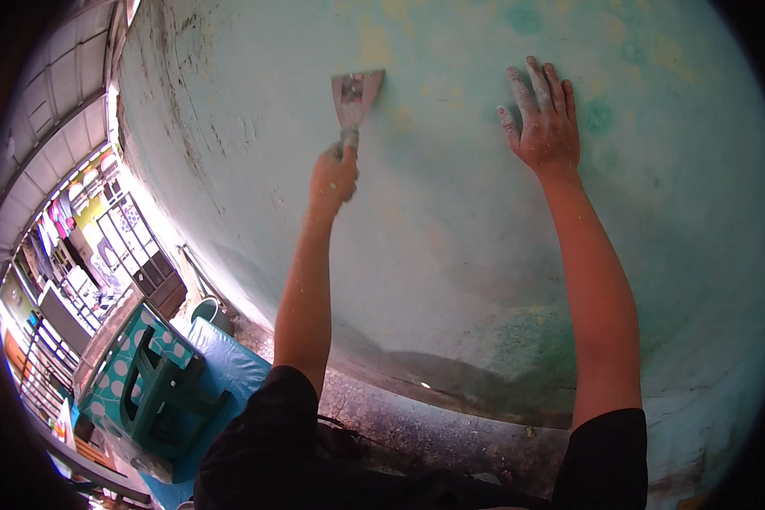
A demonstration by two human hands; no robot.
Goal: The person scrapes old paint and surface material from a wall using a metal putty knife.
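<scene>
A pale green painted wall (433, 210) with yellowish and darker green patches fills most of the view. My left hand (336, 173) grips the handle of a wide-bladed scraper (356, 95), its thumb along the handle. The blade points up, and its top edge is at the wall. To the right, my right hand (548, 131) rests on the wall with its fingers spread and holds no tool. Whitish dust coats its fingers.
A green plastic stool (166, 395) lies at the lower left beside a blue plastic-covered surface (229, 357). A bucket (210, 310) stands near the wall's foot. Farther off are a metal gate (137, 236) and hanging clothes (60, 217). Debris dots the floor (382, 408).
</scene>
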